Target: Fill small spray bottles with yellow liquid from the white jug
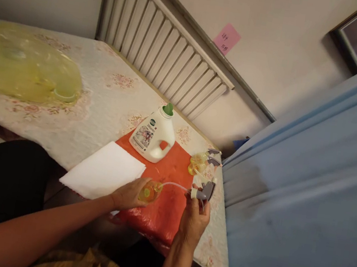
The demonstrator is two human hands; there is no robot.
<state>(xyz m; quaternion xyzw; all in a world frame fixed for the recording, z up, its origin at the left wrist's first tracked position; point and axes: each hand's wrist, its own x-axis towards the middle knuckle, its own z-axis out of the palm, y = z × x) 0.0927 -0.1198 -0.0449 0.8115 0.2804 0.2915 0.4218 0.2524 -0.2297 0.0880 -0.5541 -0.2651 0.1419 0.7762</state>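
My left hand [134, 194] is wrapped round a small clear yellow bottle [150, 191], tilted with its mouth toward the right. In my right hand [195, 215] is a grey trigger spray head [204, 192] with a pale collar. Its thin clear tube [175, 185] runs across to the bottle's mouth; whether the tip is inside I cannot tell. Both hands are above a red plastic sheet [165, 215]. Just beyond them a white jug [154, 136] with a green spout stands upright on the sheet.
White paper [101, 171] lies left of the jug. More yellow spray bottles [198, 161] with grey heads are near the table's right edge. A large yellow plastic bag [23, 64] sits far left on the flowered tablecloth [97, 107]. A radiator [166, 41] and a blue curtain [309, 181] border the table.
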